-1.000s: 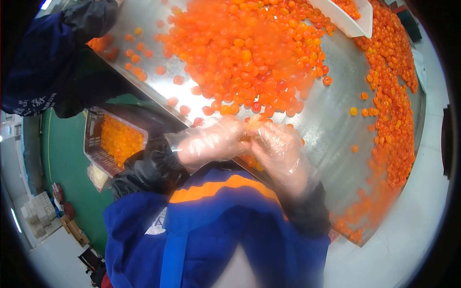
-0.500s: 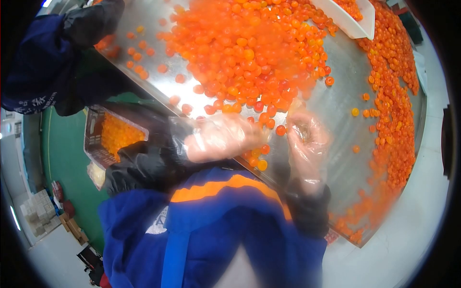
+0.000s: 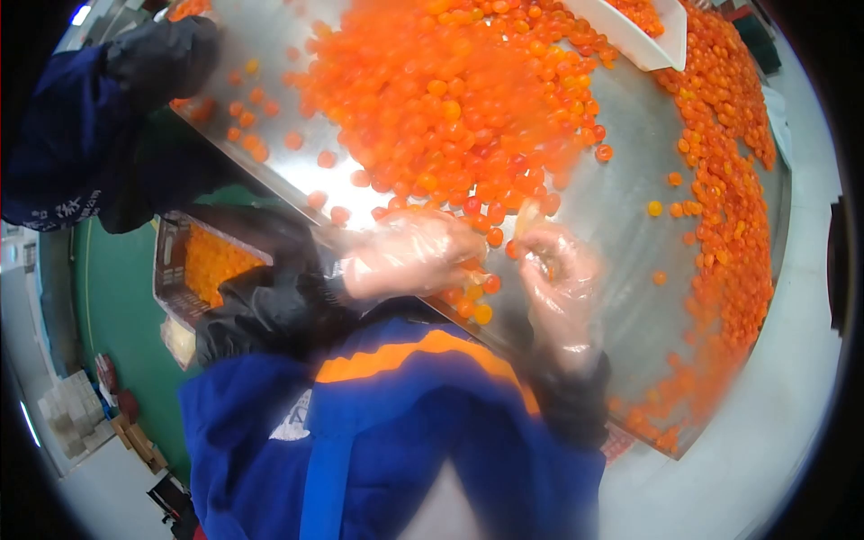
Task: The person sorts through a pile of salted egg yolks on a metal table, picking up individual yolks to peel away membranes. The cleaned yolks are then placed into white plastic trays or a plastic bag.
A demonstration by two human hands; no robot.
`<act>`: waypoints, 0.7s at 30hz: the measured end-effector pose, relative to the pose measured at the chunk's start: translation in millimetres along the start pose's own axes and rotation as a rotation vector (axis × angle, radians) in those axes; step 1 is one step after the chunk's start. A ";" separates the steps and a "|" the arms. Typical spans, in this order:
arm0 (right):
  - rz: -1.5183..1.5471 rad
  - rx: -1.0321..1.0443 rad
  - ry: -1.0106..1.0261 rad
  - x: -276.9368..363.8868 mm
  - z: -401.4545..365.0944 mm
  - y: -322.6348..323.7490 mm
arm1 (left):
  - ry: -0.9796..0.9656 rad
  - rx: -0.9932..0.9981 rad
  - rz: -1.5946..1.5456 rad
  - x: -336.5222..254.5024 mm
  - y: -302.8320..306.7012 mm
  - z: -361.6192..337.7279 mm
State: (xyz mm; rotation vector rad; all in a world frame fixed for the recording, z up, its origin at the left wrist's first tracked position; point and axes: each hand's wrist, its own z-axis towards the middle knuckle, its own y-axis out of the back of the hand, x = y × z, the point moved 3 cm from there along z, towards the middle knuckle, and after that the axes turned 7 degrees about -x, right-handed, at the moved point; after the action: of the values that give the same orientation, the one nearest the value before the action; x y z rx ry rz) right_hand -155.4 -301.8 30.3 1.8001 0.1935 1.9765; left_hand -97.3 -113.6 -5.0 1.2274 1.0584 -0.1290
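Observation:
Small round orange egg yolks (image 3: 441,117) lie heaped on a metal table (image 3: 621,207). My left hand (image 3: 414,254), in a clear plastic glove, is closed at the heap's near edge, with a bit of orange showing at its fingertips. Several yolks lie just below those fingers, by the table edge. Across a small gap, my gloved right hand (image 3: 560,274) has its fingers curled in toward the thumb. One red-orange yolk (image 3: 513,249) is right by its fingertips. What lies inside the right hand's curl is hidden.
A white scoop-like tray (image 3: 664,52) with yolks stands at the far side. More yolks (image 3: 720,216) line the right rim. Another person's dark-gloved hand (image 3: 171,58) is at upper left. A crate (image 3: 171,292) of yolks stands below the table edge.
The whole view has shifted slightly, with the table and heap appearing a little left. My right hand is a little farther left, its fingers still curled. My left hand stays closed at the near edge.

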 end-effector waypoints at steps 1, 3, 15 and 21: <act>0.000 -0.006 0.000 2.7 -0.3 0.6 | -0.039 -0.136 0.012 -7.2 9.5 -0.7; 0.032 0.117 0.101 12.4 -2.2 -3.2 | -0.013 -0.162 -0.013 -16.1 20.1 -2.4; -0.030 0.115 0.253 24.1 -2.7 -2.1 | 0.234 -0.031 -0.298 -45.7 45.8 -3.2; -0.051 0.142 0.275 22.6 -2.0 -4.3 | 0.151 -0.040 -0.082 -43.8 38.0 -6.0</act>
State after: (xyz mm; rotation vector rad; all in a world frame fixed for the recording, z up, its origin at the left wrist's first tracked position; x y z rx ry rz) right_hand -157.3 -288.0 48.8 1.5800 0.4724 2.2168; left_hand -102.0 -113.1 53.0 1.1724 1.2372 -0.0786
